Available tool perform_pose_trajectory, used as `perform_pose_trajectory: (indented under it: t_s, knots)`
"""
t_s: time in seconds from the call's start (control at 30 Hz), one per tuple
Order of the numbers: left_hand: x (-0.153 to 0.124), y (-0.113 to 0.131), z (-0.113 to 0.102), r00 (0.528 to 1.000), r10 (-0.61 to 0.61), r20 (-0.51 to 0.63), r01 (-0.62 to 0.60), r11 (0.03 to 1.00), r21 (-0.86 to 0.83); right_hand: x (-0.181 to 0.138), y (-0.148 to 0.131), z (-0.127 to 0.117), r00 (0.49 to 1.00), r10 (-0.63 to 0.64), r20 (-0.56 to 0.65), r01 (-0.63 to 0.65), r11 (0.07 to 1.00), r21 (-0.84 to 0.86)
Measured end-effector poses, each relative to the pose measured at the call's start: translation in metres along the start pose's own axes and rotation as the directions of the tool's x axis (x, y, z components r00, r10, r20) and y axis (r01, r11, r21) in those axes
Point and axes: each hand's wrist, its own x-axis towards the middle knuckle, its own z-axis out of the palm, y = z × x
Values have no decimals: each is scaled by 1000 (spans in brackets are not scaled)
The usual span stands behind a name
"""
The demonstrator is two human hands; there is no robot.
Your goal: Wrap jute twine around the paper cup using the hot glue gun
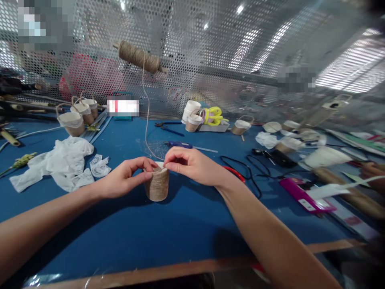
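Observation:
A paper cup wrapped in brown jute twine [157, 185] stands on the blue table [156, 233] in front of me. My left hand [128, 176] pinches its upper rim from the left, thumb and fingers closed on it. My right hand [192, 163] pinches the rim from the right, where the twine strand [146, 120] meets the cup. The strand runs up to a twine spool [138, 57] mounted on the perforated metal screen [210, 52].
White lace fabric [60, 162] lies at the left, with finished twine baskets [73, 120] behind it. A glue gun [180, 145], pliers [167, 126], red-handled scissors [236, 173], black cable [249, 170], paper cups [192, 114] and a magenta box [303, 196] crowd the right. Another person's hand [371, 170] is at the far right.

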Motion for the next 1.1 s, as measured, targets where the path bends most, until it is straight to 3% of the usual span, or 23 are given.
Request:
perform_pose_trajectory:
  t_s: [0.23,0.37,0.73,0.87,1.1]
  knots:
    - [2,-2,0,996,-87,0,86,989,-117,-16,-21,8,989,38,-142,-70,971,-227]
    - [2,-2,1,993,-120,5,119,982,-144,-22,-19,13,984,87,-153,-123,961,-247]
    - [2,1,1,989,-149,18,147,939,-310,-27,-11,14,965,222,-140,-238,966,-103]
    - [1,2,1,985,-170,21,164,905,-393,-26,-10,15,960,241,-142,-240,970,28]
    - [1,5,3,979,-194,66,202,852,-483,-28,-9,16,948,312,-58,-296,936,191]
